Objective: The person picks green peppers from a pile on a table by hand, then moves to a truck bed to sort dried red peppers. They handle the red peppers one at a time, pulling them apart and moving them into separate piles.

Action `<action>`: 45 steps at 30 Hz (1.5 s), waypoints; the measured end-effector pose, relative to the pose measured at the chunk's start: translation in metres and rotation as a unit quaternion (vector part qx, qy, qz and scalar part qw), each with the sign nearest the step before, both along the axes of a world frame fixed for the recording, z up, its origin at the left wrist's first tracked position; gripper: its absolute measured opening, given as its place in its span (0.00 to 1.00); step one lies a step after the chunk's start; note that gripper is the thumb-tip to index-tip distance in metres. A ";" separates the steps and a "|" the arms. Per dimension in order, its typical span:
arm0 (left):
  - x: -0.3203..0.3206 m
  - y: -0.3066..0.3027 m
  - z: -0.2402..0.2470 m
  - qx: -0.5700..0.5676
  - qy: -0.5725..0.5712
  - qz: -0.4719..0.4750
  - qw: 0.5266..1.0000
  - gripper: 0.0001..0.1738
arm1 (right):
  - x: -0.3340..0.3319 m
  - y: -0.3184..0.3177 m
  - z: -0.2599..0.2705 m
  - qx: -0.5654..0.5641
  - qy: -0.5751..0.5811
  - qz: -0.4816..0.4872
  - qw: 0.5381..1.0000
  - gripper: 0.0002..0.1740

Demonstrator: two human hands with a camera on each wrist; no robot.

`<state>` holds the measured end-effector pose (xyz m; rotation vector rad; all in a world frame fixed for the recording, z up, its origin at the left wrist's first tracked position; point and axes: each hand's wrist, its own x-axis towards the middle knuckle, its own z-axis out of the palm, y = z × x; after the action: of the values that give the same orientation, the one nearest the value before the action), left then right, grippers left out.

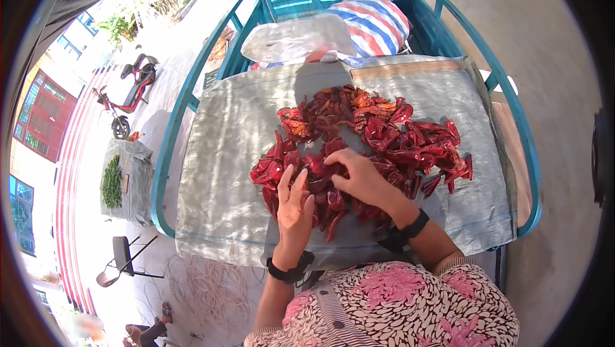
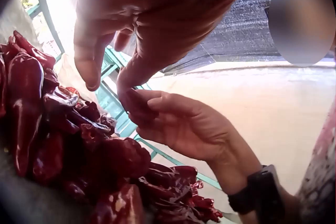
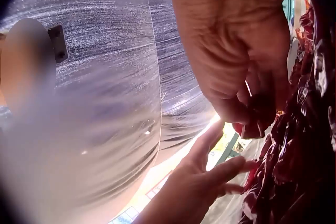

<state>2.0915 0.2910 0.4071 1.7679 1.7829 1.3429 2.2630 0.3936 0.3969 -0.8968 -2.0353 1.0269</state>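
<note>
Dried red peppers lie in a loose heap on a pale woven sheet. My right hand, fingers curled, pinches a dark red pepper between thumb and fingertips. In the right wrist view a bit of this pepper shows under the right hand. My left hand stands at the heap's near left side with its fingers spread. The left wrist view has a left fingertip close to the held pepper; whether they touch I cannot tell. Peppers also lie below the left hand.
Teal cart rails run along both sides of the sheet. Behind it are a clear plastic bag and a striped bag. To the left are a scooter, green produce and a folding chair.
</note>
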 end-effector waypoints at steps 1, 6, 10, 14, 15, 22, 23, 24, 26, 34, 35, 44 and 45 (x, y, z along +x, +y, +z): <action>0.004 0.004 0.001 0.027 0.051 0.012 0.998 0.26 | -0.004 -0.006 -0.001 -0.008 0.007 0.023 1.000 0.23; -0.006 0.002 -0.013 -0.046 0.090 -0.027 0.994 0.29 | 0.002 -0.013 0.010 -0.089 0.015 0.052 0.995 0.24; -0.011 -0.002 -0.001 -0.139 0.078 0.025 0.987 0.28 | 0.036 0.026 0.007 0.138 -0.098 -0.158 0.973 0.20; -0.025 0.017 0.000 -0.127 0.169 0.087 0.974 0.29 | 0.060 0.069 -0.018 0.127 -0.177 -0.234 0.947 0.20; -0.027 0.026 -0.001 -0.047 0.174 0.086 0.980 0.31 | 0.060 0.073 -0.019 0.122 -0.209 -0.239 0.940 0.20; -0.019 0.030 -0.002 -0.101 0.041 0.054 0.993 0.27 | 0.064 0.091 -0.040 0.099 -0.242 -0.274 0.926 0.23; -0.022 0.028 -0.017 -0.097 0.049 0.029 0.994 0.26 | 0.067 0.091 -0.038 0.076 -0.213 -0.284 0.932 0.23; -0.022 0.027 -0.018 -0.092 0.055 0.005 0.994 0.25 | 0.068 0.091 -0.033 0.054 -0.185 -0.294 0.936 0.24; -0.014 0.023 -0.019 -0.069 0.038 -0.002 0.997 0.23 | 0.072 0.086 -0.031 0.025 -0.114 -0.291 0.950 0.21; 0.010 0.024 0.012 -0.094 -0.211 -0.072 0.970 0.25 | 0.039 0.016 0.006 -0.261 0.211 -0.034 0.941 0.15; 0.014 0.026 0.016 -0.079 -0.243 -0.069 0.964 0.26 | 0.034 0.007 0.010 -0.256 0.145 -0.008 0.956 0.16; -0.009 0.036 0.002 -0.153 -0.155 -0.075 0.973 0.26 | 0.073 0.056 0.027 -0.016 -0.127 -0.152 0.980 0.17; -0.012 0.039 0.002 -0.155 -0.091 -0.044 0.983 0.26 | 0.086 0.072 0.021 0.006 -0.189 -0.192 0.963 0.19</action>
<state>2.0793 0.3300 0.4094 1.4893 1.6876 1.0847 2.3494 0.4655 0.4179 -1.5032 -2.0432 0.6646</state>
